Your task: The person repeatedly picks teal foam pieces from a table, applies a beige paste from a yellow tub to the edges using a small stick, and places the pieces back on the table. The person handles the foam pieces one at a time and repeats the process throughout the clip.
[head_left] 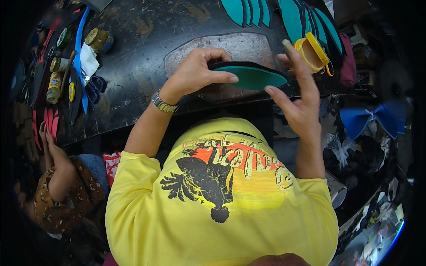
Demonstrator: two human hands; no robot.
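Both hands hold 1 teal sole piece (253, 77) just above the dark, scuffed workbench (146, 48), in front of the chest of the person's yellow printed shirt (222, 199).

Sole piece: flat, elongated oval tapering to a rounded tip on the right, smooth teal face up, black layer showing along its far edge. It sits roughly level, over a pale worn patch (230, 46) on the bench top.

Left hand (195, 73) is closed on the piece's left end, thumb along the near edge, fingers curled over the top. A metal wristwatch (164, 104) is on that wrist.

Right hand (297, 97) is loosely curled, 1 fingertip touching the near edge by the tip; upper fingers also pinch a small pale object, too small to identify.

Just beyond the right hand: a yellow tape roll (313, 53). More teal cutouts (293, 15) lie fanned at the bench's far edge. Left side of the bench: small glue pots (100, 40), a white rag (88, 62), a blue strip (80, 53). Blue bow-shaped pieces (377, 117) sit off to the right. Another person in a brown patterned top (62, 199) is at lower left.
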